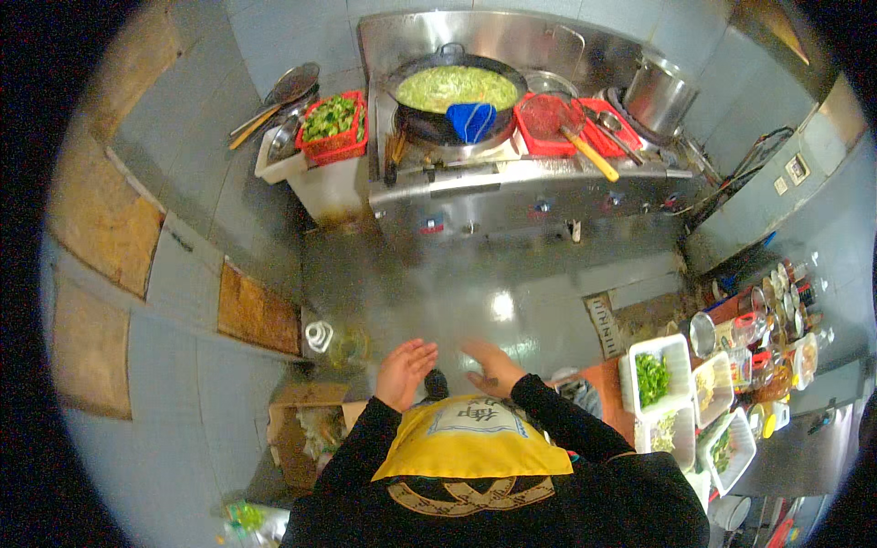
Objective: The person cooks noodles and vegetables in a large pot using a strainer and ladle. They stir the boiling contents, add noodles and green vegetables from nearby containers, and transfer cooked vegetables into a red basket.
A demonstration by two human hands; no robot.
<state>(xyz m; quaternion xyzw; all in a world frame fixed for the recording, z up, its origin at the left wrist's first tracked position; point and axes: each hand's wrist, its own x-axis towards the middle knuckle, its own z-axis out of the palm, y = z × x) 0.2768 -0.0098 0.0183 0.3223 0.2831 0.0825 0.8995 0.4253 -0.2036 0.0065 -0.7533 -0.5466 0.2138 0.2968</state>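
My left hand (407,373) is raised in front of the yellow apron (473,438), its fingers extended and nothing in it. Across from it, my right hand (495,368) is slightly blurred, with thumb and fingers apart and no object held. A gap separates the two hands above the tiled floor (445,294). Beyond them, on the steel stove (493,188), sits a large black wok (438,123) filled with chopped greens in liquid (455,89). A folded blue cloth (471,122) hangs over the wok's near rim.
Left of the stove stands a red basket of cut greens (334,127). A yellow-handled strainer (548,116) lies over a red tray, near a steel stockpot (659,96). At right are white tubs of chopped vegetables (675,342) and several bottles (757,370). A cardboard box (288,418) is at lower left.
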